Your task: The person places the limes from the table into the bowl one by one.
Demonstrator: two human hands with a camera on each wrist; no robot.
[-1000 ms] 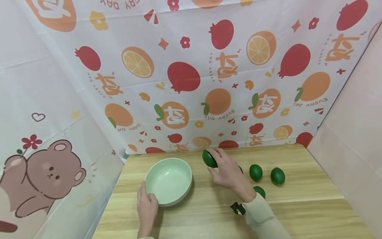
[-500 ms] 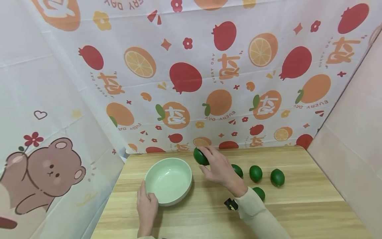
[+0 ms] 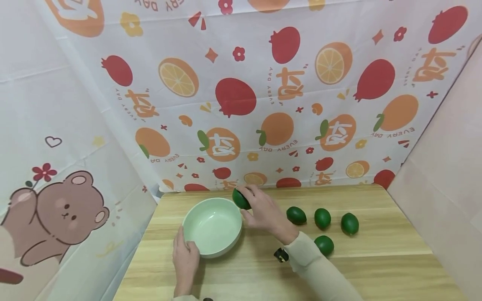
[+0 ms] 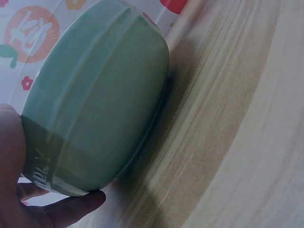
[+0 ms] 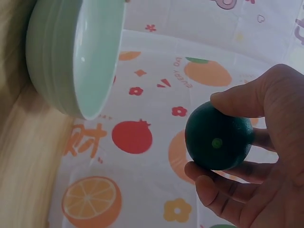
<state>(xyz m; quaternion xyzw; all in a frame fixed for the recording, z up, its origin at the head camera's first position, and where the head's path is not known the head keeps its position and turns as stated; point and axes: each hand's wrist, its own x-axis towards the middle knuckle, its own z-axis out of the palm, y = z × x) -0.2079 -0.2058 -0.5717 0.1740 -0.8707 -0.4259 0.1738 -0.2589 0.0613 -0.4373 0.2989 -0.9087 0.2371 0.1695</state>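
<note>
The right hand [image 3: 265,213], fingers half bent, pinches a green lime [image 3: 240,200] near the bowl [image 3: 211,230]; I judge it firm, light, slightly slippery, best taken round its middle. The left hand [image 3: 186,257] grips the bowl.

– Any words on the backdrop cloth [image 3: 248,67]?
– "EVERY DAY", several times: sideways at 1 o'clock in the head view, upside down at 11
– And the big character?
– Looks like 财, in orange at 1 and 2 o'clock, in white on a printed orange [image 3: 337,132] near 3
– In the wrist views?
– White again at 10 o'clock in the left one, orange at 8 in the right
– Anything on the green bowl [image 4: 104,95]?
– Pale marks [image 4: 42,173] at 8 o'clock, left wrist view, too unclear to read
</note>
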